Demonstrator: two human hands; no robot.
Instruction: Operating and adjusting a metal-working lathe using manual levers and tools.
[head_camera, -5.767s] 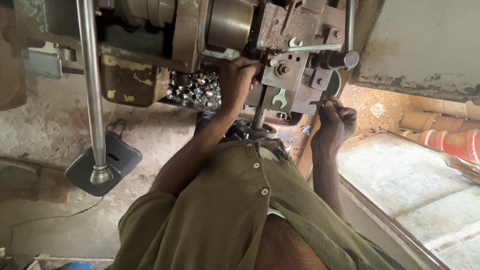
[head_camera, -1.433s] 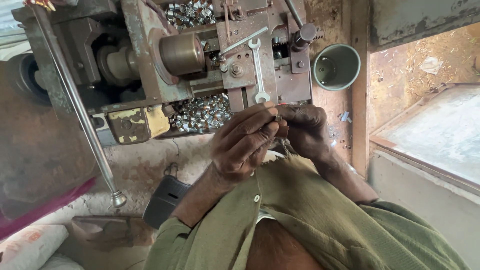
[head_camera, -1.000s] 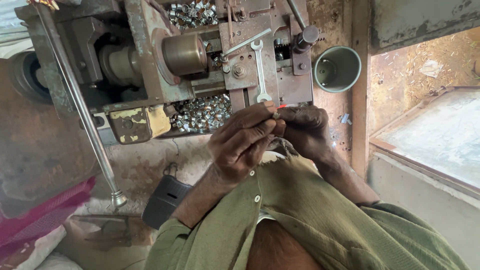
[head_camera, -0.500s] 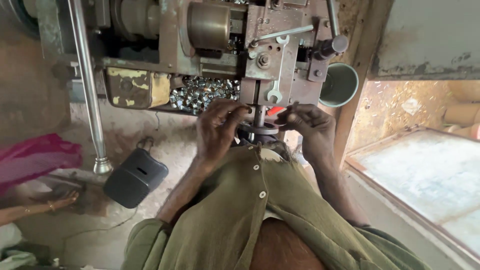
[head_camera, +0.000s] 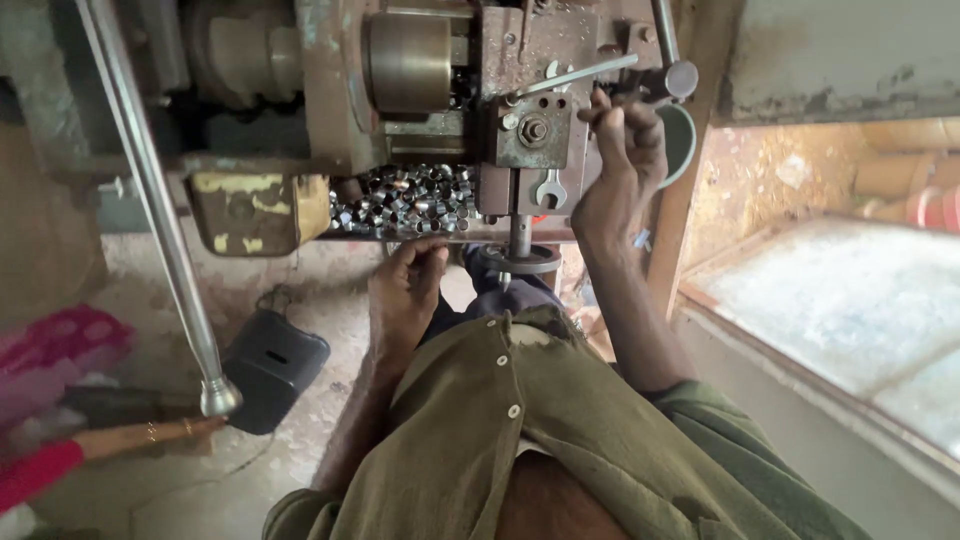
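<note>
Head view: a moment ago both hands were pressed together in front of the chest, fingers bunched around something small; now they have parted and gone out to the machine, which suggests the fiddling at chest level is over and the work is back on the lathe-like machine (head_camera: 430, 90) itself. The camera also sits nearer to the machine than it did.

The right hand (head_camera: 622, 150) is raised and curled around the slim metal lever (head_camera: 575, 76) at the tool block, fingers wrapped over it, just left of the round knob (head_camera: 681, 78). A small spanner (head_camera: 549, 189) hangs on the block below that hand, apart from it.

The left hand (head_camera: 408, 290) is lower, at the front edge of the tray of small shiny metal nuts (head_camera: 405, 200). Its fingertips are drawn together at the rim, touching or just short of the pile; whether they pinch a piece cannot be told. The dark handwheel (head_camera: 520, 260) on its vertical spindle lies just to the right of this hand, between the two arms.

A long steel bar (head_camera: 150, 200) slants down on the left to the floor, beside a black box (head_camera: 272, 368). Another person's arm with bangles (head_camera: 140, 438) shows at the lower left, well apart.
</note>
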